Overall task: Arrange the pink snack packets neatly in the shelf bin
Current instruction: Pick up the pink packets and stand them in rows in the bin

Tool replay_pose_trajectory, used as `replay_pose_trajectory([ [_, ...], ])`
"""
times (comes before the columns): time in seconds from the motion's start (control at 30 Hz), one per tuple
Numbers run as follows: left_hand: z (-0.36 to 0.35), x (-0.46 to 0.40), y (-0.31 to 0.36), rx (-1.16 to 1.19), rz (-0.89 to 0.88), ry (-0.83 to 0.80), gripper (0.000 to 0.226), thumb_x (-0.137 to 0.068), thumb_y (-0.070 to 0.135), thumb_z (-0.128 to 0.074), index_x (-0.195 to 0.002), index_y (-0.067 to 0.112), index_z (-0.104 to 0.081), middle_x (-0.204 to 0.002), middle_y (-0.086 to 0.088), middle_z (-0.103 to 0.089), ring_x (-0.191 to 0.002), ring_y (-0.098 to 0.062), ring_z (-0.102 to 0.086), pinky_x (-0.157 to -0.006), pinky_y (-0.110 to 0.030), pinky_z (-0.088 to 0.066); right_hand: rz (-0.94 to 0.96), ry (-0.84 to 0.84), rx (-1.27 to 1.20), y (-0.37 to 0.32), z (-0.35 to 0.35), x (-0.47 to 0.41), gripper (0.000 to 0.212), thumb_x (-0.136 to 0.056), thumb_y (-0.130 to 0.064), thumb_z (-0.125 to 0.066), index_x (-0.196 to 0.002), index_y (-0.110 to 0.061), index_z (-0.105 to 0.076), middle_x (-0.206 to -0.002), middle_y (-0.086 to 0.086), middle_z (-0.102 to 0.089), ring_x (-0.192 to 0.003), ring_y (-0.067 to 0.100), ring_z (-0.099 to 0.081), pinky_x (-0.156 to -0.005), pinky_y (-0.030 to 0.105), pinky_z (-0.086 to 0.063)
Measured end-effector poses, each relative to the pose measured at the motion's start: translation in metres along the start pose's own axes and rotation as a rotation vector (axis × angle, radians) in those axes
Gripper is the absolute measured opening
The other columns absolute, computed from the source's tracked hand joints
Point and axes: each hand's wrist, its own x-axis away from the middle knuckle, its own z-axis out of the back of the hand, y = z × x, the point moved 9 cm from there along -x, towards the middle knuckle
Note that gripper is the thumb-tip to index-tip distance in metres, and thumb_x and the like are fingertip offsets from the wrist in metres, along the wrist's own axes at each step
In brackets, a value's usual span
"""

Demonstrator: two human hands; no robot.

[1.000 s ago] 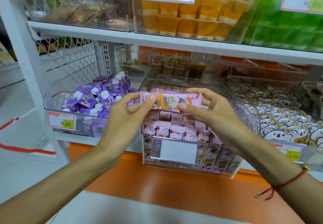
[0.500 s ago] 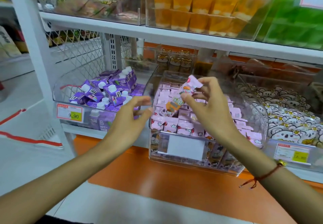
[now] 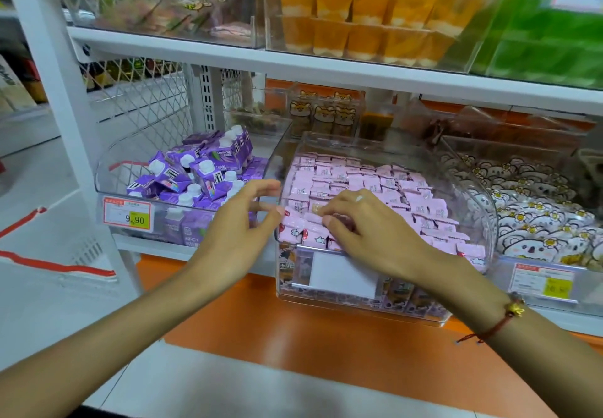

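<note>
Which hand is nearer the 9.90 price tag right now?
Left. The left hand hovers just right of the 9.90 price tag; the right hand is farther right, fingers down among the pink packets.

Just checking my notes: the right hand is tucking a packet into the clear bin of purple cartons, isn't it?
Not quite: the head view shows the right hand tucking the packet into the clear plastic bin of pink snack packets, beside the purple cartons.

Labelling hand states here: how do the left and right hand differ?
Left hand hovers outside the clear bin at its left wall, fingers loosely spread, holding nothing. Right hand is inside the bin at the front row, fingertips pinching a pink packet. Both are palm-down at about the same height.
</note>
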Motion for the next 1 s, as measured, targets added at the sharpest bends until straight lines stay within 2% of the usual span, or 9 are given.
replay_pose_trajectory([
  [0.1,0.004,0.005,0.033,-0.318,-0.298,0.096,0.04,-0.088,0.015,-0.063,-0.125,0.024,-0.05,-0.121,0.012,-0.049,-0.112,-0.004,-0.046,-0.093,-0.019,-0.034,-0.005,-0.027,-0.055,0.001,0.001,0.007,0.032,-0.099,-0.033,-0.041,-0.127,-0.023,-0.053,-0.119,-0.005,-0.054,-0.102,0.007,-0.043,-0.079,0.025,-0.036],
  [0.17,-0.008,0.01,0.052,-0.421,-0.451,0.054,0.034,-0.088,0.013,-0.063,-0.12,0.022,-0.053,-0.12,0.01,-0.052,-0.112,-0.008,-0.046,-0.091,-0.019,-0.033,-0.06,0.088,-0.131,0.011,0.019,0.013,0.028,-0.096,-0.03,-0.048,-0.123,-0.025,-0.053,-0.117,-0.006,-0.054,-0.101,0.007,-0.047,-0.081,0.029,-0.042],
  [0.23,-0.021,0.013,0.06,-0.434,-0.508,0.008,0.027,-0.089,0.012,-0.062,-0.113,0.023,-0.058,-0.112,0.012,-0.058,-0.105,-0.008,-0.049,-0.083,-0.021,-0.037,-0.105,0.194,-0.086,0.024,0.038,0.019,0.023,-0.091,-0.028,-0.057,-0.114,-0.027,-0.058,-0.112,-0.007,-0.057,-0.102,0.01,-0.05,-0.08,0.03,-0.043],
  [0.37,-0.042,0.009,0.066,-0.474,-0.506,-0.069,0.024,-0.094,0.02,-0.055,-0.116,0.026,-0.061,-0.111,0.011,-0.064,-0.103,-0.006,-0.054,-0.077,-0.026,-0.045,-0.178,0.125,-0.144,0.041,0.041,0.029,0.013,-0.084,-0.037,-0.066,-0.091,-0.026,-0.068,-0.089,-0.009,-0.063,-0.079,0.01,-0.057,-0.066,0.028,-0.047],
  [0.5,-0.078,-0.018,0.064,-0.73,-0.492,-0.293,0.027,-0.097,0.033,-0.048,-0.12,0.026,-0.061,-0.116,0.007,-0.064,-0.109,-0.015,-0.055,-0.077,-0.03,-0.045,-0.223,0.111,-0.064,0.041,0.036,0.037,0.024,-0.085,-0.043,-0.063,-0.072,-0.024,-0.071,-0.078,-0.009,-0.059,-0.072,0.009,-0.054,-0.066,0.034,-0.049],
  [0.7,-0.091,-0.048,0.065,-0.806,-0.377,-0.539,0.023,-0.085,0.035,-0.067,-0.104,0.024,-0.073,-0.097,0.01,-0.072,-0.089,-0.009,-0.064,-0.075,-0.028,-0.05,-0.133,0.144,0.067,0.032,0.045,0.05,0.017,-0.087,-0.044,-0.059,-0.095,-0.034,-0.07,-0.086,-0.011,-0.057,-0.076,0.01,-0.053,-0.059,0.029,-0.042],
  [0.8,-0.09,-0.049,0.07,-0.803,-0.396,-0.49,0.016,-0.084,0.034,-0.068,-0.094,0.024,-0.076,-0.088,0.01,-0.073,-0.08,-0.006,-0.063,-0.072,-0.026,-0.049,-0.118,0.185,0.035,0.033,0.045,0.056,0.017,-0.087,-0.044,-0.059,-0.1,-0.035,-0.068,-0.082,-0.014,-0.053,-0.077,0.008,-0.052,-0.057,0.023,-0.039],
  [0.93,-0.079,-0.043,0.068,-0.776,-0.402,-0.297,0.022,-0.091,0.033,-0.059,-0.078,0.021,-0.071,-0.084,0.006,-0.073,-0.079,-0.013,-0.064,-0.067,-0.028,-0.048,-0.12,0.153,-0.018,0.037,0.036,0.056,0.017,-0.089,-0.042,-0.056,-0.094,-0.033,-0.07,-0.087,-0.006,-0.063,-0.08,0.011,-0.051,-0.065,0.031,-0.043],
  [1.0,-0.073,-0.039,0.068,-0.764,-0.406,-0.207,0.024,-0.094,0.034,-0.054,-0.081,0.022,-0.07,-0.087,0.004,-0.073,-0.084,-0.017,-0.064,-0.068,-0.032,-0.05,-0.14,0.131,-0.069,0.04,0.036,0.054,0.015,-0.088,-0.042,-0.057,-0.09,-0.034,-0.069,-0.087,-0.004,-0.063,-0.081,0.011,-0.052,-0.068,0.033,-0.044],
])
